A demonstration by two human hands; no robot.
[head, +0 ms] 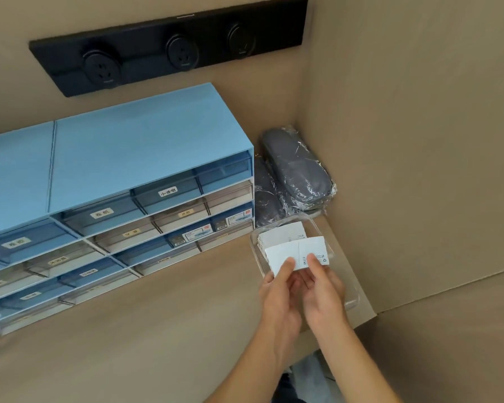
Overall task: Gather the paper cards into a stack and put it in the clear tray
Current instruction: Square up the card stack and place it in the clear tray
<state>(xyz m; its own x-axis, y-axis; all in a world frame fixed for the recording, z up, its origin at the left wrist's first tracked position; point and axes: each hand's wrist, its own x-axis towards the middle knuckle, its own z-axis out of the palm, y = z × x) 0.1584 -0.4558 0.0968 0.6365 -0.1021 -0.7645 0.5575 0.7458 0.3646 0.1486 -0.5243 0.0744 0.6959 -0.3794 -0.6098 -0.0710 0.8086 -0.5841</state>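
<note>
**Card stack held over the clear tray**

Beige walls meet in a corner above a tan tabletop point(163, 324); a black socket strip point(169, 46) is mounted on the back wall. The stack of paper cards point(296, 253) is white, rectangular, with a vertical line near its middle and small printed symbols at its right end. It is held low over the clear tray point(354, 302), which stands in the corner of the tabletop. The left hand point(280, 289) has its grip closed on the stack's lower left edge, thumb on top; the right hand point(323, 286) has its grip closed on the lower right edge, thumb beside the printed symbols. A second pile of white cards point(282, 234) lies inside the tray, behind the held stack. Behind the tray lie dark grey cases wrapped in clear film point(297, 170). Left of the tray stands a blue drawer cabinet point(114, 158), whose translucent drawers carry small labels; their contents cannot be made out.
</note>
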